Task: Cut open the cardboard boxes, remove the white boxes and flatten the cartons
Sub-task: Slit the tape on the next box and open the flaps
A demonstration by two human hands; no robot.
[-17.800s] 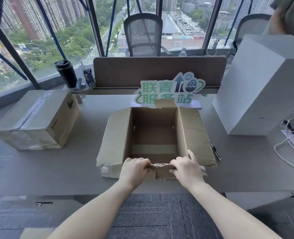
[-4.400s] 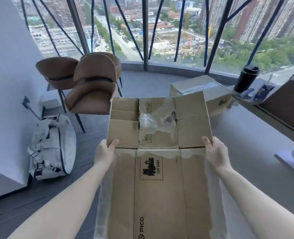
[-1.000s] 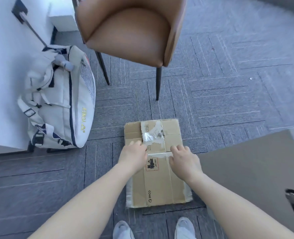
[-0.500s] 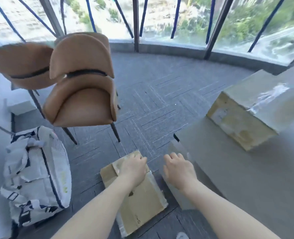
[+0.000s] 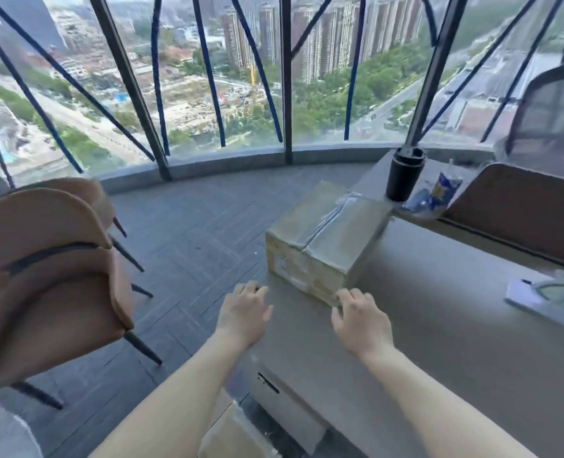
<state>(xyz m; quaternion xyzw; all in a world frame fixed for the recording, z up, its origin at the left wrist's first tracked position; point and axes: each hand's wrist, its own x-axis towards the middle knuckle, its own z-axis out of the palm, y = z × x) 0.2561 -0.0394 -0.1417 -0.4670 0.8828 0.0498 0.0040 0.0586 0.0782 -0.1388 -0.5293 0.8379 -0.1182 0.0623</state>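
Head view: a brown box [image 5: 323, 239] sits shut on the grey counter [image 5: 439, 325], near its left end. Shiny clear tape runs along the middle of its top and down the near end. The box is long, and its long side runs from the near end by the hands away toward the black cup [image 5: 404, 175]. The left hand [image 5: 244, 312] lies flat and loose on the counter edge, holding nothing. The right hand [image 5: 360, 315] is loose too, its fingers touching the box's near bottom corner.
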